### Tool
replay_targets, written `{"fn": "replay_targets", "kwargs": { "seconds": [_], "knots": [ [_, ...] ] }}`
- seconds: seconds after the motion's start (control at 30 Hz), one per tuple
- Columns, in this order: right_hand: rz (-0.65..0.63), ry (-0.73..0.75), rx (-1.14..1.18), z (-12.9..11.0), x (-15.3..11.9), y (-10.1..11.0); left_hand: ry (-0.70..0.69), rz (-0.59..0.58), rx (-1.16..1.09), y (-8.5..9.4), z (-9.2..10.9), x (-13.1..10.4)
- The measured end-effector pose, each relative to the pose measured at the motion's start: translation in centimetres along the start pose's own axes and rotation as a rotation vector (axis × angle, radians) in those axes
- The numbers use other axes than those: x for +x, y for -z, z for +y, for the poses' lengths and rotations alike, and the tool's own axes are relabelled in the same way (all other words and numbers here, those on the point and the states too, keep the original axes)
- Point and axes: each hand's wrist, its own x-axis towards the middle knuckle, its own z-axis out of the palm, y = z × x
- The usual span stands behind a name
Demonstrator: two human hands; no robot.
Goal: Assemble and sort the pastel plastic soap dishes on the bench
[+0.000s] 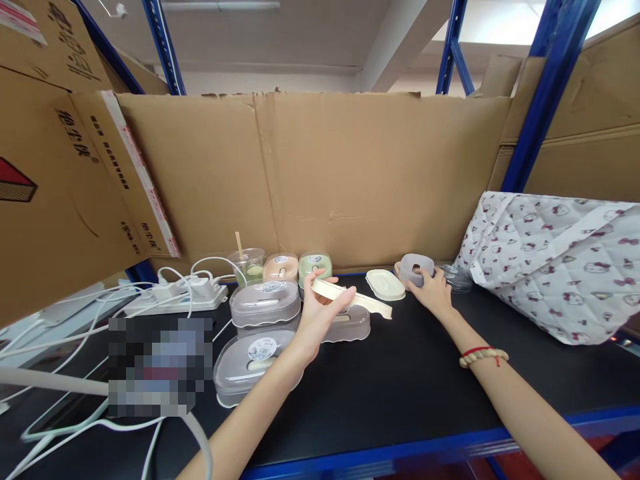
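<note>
Holding a cream tray while touching a grey box.
Our left hand has fingers clenched on the tray above the desk; our right hand rests released fingers against the box by the cardboard wall.

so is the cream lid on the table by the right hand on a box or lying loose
Lying loose. The cream lid sits flat on the black table with no box under it, just left of the right hand, which rests on a grey box.
</note>
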Motion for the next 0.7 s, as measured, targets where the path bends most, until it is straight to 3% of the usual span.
{"fn": "replay_targets", "kwargs": {
  "seconds": [0.27,0.5,0.7],
  "knots": [
    [-0.013,0.012,0.099,1.1,0.8,0.5,0.003,-0.005,-0.009,-0.1,0.2,-0.1],
    [0.198,0.278,0.261,2.8,2.1,-0.8,0.007,-0.004,0.002,0.0,0.4,-0.1],
    [0.139,0.431,0.370,4.7,3.4,-2.7,0.008,-0.018,-0.006,0.0,0.3,-0.1]
  ]
}}
